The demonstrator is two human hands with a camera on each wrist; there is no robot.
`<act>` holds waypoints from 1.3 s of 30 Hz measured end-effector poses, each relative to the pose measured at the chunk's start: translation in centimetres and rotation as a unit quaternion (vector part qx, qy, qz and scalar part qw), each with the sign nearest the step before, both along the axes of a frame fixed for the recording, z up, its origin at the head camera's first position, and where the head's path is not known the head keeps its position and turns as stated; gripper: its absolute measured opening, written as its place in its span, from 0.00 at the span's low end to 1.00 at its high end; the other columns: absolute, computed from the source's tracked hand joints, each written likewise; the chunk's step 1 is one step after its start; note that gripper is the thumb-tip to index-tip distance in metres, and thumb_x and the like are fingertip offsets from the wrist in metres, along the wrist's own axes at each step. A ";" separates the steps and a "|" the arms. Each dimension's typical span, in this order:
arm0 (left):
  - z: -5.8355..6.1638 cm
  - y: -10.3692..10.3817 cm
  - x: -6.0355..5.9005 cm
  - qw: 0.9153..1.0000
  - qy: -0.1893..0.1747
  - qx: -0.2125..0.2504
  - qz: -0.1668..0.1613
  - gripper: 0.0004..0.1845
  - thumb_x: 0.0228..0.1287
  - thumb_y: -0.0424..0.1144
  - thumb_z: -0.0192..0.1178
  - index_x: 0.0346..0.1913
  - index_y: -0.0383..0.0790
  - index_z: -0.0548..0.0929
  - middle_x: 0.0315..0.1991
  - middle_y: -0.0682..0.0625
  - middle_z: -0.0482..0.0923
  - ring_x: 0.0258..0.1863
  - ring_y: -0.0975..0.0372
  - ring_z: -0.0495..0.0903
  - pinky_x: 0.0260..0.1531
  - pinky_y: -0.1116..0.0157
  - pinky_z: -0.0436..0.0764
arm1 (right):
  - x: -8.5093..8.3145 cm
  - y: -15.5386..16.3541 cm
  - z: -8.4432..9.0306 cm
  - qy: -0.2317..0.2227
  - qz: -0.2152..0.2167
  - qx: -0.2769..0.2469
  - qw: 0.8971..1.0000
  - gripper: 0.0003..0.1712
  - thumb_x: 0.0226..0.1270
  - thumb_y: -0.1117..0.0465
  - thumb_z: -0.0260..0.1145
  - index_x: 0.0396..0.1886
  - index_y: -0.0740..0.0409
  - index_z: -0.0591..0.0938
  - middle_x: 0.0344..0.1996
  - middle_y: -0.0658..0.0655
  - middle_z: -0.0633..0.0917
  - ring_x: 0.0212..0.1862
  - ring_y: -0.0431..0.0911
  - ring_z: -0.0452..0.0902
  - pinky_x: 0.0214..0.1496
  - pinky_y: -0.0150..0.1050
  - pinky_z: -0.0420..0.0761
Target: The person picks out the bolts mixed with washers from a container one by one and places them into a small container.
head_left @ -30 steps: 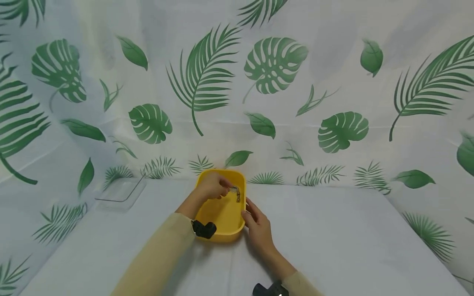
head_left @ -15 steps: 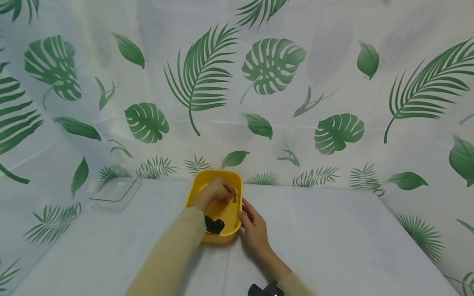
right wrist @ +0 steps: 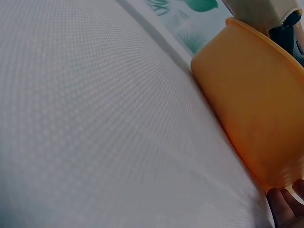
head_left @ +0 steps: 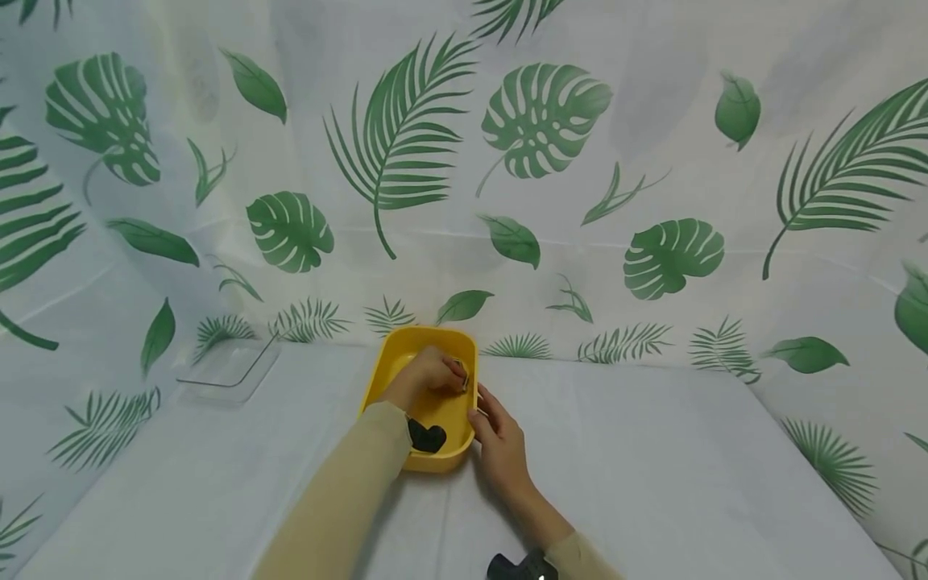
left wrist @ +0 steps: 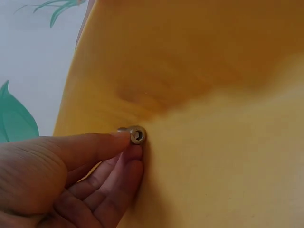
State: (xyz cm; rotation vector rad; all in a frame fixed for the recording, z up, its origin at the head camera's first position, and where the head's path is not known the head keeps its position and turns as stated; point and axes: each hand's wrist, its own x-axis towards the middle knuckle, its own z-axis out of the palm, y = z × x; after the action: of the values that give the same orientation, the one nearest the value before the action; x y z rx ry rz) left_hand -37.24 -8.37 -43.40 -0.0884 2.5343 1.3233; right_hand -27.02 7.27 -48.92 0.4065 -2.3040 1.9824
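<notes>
A yellow tub (head_left: 395,372) stands on the white-clothed table near the leaf-printed backdrop. My left hand (head_left: 429,373) is down inside it, thumb and fingers pinching a small metal piece (left wrist: 137,135) close to the tub's inner wall (left wrist: 190,71). My right hand (head_left: 499,439) lies against the tub's right outer side with its fingers straight along the rim. In the right wrist view only its fingertips (right wrist: 285,209) show, touching the tub's outer wall (right wrist: 256,109).
A clear plastic tray (head_left: 230,373) lies at the back left of the table. The leaf-printed curtain (head_left: 536,161) closes off the back and both sides. White cloth (head_left: 652,467) covers the table.
My left hand has sunk deeper into the tub with the metal piece, which now hardly shows in the head view. The right hand stays at the tub's side.
</notes>
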 end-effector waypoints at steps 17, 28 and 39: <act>0.9 0.1 0.6 0.999 -0.016 0.037 -0.012 0.09 0.62 0.30 0.69 0.45 0.33 0.90 0.37 0.43 0.90 0.34 0.58 0.87 0.47 0.64 0.87 | 0.1 0.1 0.3 0.000 0.002 0.008 1.000 0.30 0.80 0.55 0.55 0.77 0.57 0.66 0.71 0.66 0.74 0.67 0.59 0.77 0.59 0.41 0.84; 1.5 -0.5 1.0 0.999 -0.004 0.026 -0.033 0.10 0.65 0.32 0.66 0.47 0.34 0.89 0.40 0.43 0.90 0.37 0.60 0.86 0.51 0.65 0.86 | -0.3 0.1 -0.2 0.001 0.001 0.002 1.000 0.29 0.79 0.56 0.56 0.76 0.56 0.67 0.69 0.67 0.75 0.66 0.59 0.78 0.57 0.40 0.84; 3.7 -1.8 2.3 0.998 0.004 0.055 -0.025 0.12 0.65 0.30 0.66 0.49 0.29 0.88 0.46 0.39 0.89 0.43 0.55 0.90 0.52 0.60 0.86 | -0.3 0.1 -0.1 0.007 0.000 0.009 1.000 0.30 0.79 0.55 0.56 0.77 0.56 0.66 0.69 0.68 0.75 0.65 0.59 0.79 0.57 0.42 0.85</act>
State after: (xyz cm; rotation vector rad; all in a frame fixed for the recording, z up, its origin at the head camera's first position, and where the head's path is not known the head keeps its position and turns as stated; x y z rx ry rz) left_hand -34.93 -10.18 -39.71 0.0015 2.4482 1.4422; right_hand -27.35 7.41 -49.07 0.4206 -2.3144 1.9545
